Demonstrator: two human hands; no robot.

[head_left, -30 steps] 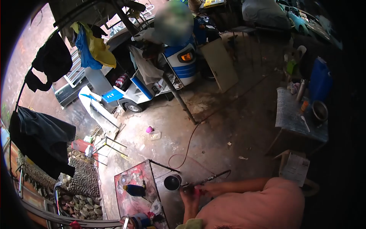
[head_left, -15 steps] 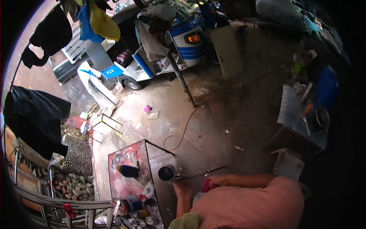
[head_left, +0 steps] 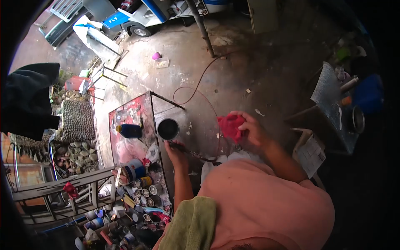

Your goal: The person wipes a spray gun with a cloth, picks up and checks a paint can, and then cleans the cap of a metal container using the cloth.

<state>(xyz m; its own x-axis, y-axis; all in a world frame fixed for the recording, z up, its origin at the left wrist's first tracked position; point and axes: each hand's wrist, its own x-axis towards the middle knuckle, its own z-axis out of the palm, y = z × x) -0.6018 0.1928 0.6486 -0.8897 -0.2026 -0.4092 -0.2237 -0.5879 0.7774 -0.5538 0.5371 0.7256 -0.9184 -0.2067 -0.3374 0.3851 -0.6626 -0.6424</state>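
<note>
My left hand is closed around the near end of a long, thin dark bar, which slants down to the right in front of my body. What kind of part the bar is, I cannot make out. Just beyond my left fingers is a round black pot, seen from above, close to the table's edge. Held out to the right, my right hand grips a crumpled red cloth, apart from the bar.
Left of me, a paint-stained table bears a blue bottle with a yellow cap and several cans. A thin hose loops across the floor. On the right are a cardboard box and a bench.
My view has tipped downward. My right hand has risen away from my body with the red cloth. The bar's far end has swung nearer to me.
</note>
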